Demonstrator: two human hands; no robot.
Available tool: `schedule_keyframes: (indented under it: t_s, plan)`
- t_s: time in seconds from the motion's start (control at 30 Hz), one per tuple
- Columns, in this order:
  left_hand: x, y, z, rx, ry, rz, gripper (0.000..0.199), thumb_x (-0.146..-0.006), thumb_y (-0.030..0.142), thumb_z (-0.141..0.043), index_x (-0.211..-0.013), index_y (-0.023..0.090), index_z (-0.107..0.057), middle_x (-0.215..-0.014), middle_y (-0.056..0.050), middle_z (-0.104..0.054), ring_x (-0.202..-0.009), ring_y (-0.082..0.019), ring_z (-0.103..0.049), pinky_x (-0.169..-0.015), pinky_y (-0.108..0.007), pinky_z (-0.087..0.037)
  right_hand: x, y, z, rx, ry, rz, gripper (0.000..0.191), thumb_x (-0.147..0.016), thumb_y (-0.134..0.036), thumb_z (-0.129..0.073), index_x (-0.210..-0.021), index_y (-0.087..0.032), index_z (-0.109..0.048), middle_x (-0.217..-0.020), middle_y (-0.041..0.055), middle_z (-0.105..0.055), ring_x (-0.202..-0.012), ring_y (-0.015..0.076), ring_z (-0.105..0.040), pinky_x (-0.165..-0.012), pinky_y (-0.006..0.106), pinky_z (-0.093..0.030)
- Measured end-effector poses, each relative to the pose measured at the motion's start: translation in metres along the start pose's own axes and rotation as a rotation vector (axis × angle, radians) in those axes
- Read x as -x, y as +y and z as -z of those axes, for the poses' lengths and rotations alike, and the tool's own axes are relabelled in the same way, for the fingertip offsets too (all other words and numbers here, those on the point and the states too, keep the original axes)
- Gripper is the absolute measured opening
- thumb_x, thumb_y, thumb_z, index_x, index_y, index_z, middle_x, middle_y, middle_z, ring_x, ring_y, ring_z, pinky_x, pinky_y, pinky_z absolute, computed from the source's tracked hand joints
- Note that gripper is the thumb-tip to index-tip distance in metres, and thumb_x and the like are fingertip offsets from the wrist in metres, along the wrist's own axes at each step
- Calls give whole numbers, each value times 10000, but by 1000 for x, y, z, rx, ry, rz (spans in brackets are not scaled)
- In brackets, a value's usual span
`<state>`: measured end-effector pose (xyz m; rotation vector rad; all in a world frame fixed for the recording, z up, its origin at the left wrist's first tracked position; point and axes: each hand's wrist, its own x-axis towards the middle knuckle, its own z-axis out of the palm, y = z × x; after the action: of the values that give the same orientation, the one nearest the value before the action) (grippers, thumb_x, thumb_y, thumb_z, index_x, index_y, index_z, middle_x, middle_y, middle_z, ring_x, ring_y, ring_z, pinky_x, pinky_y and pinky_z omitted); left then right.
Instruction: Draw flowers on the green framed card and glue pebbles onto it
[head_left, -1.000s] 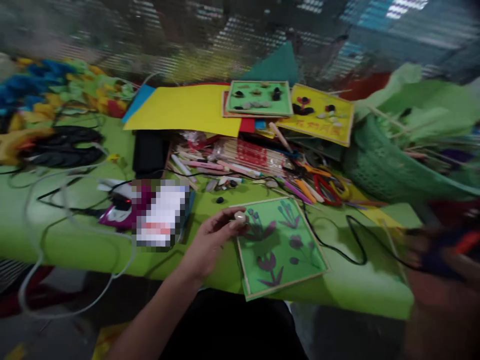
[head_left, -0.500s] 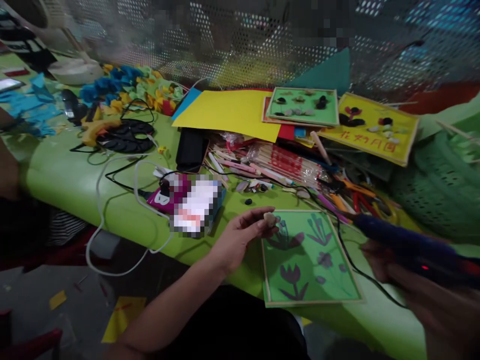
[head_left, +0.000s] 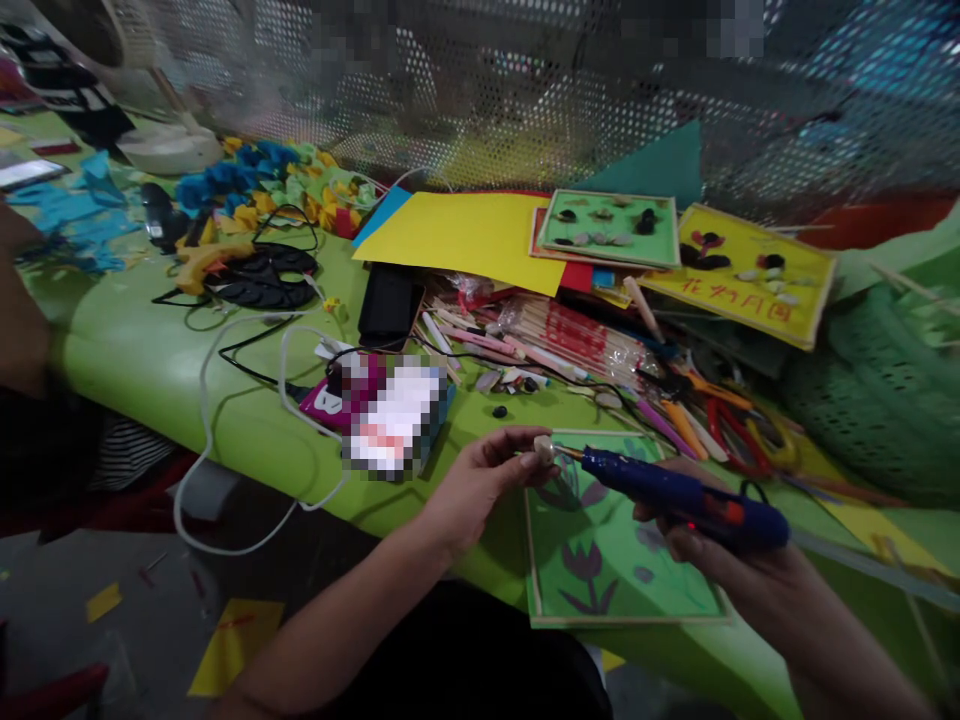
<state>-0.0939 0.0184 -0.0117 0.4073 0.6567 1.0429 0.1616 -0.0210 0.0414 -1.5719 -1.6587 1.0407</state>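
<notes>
Left fingers (head_left: 519,468) pinch pebble (head_left: 544,450); right fingers (head_left: 691,549) grip glue gun (head_left: 651,484)

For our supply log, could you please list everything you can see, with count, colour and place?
table: 1, green, across the view
flower picture: 1, green, table's front edge
glue gun: 1, dark blue, above the flower picture
pebble: 1, pale, at the glue gun's tip
phone: 1, whitish, left of the flower picture
power block: 1, purple, left of the phone
card sheet: 1, yellow, back middle
pebble pictures: 2, green and yellow, back right
wrapped sticks: 1 bundle, pale, middle
basket: 1, green, right side
tools: several, mixed colours, beside the basket
crumpled pieces: many, multicoloured, back left
fan: 1, whitish, back left
another person's arm: 1, bare, left edge
left hand: 1, bare, holding the pebble
right hand: 1, bare, gripping the glue gun
</notes>
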Motion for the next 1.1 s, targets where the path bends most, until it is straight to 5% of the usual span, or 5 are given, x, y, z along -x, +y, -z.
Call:
schedule_keyframes:
  t_s: [0.5, 1.1]
  plan:
    - [0, -1, 2, 18, -6, 5, 387, -652, 308, -975, -977, 163, -824, -947, -61, -786, -825, -154, -737, -892, -302, -577, 1, -1, -4, 19, 20, -25, 337, -781, -539, -785, -949, -249, -747, -786, 41, -708, -721, 227, -672, -652, 312, -593]
    - [-1, -1, 2, 24, 8, 2, 394, -627, 302, -988, -958, 162, -827, -922, -40, -779, -811, -141, -733, -870, -286, -584, 9, 26, -3, 57, 122, -171, 659, -715, -682, -785, -1176, -212, -758, -913, 96, -754, -869, 307, -724, -820, 426, -621]
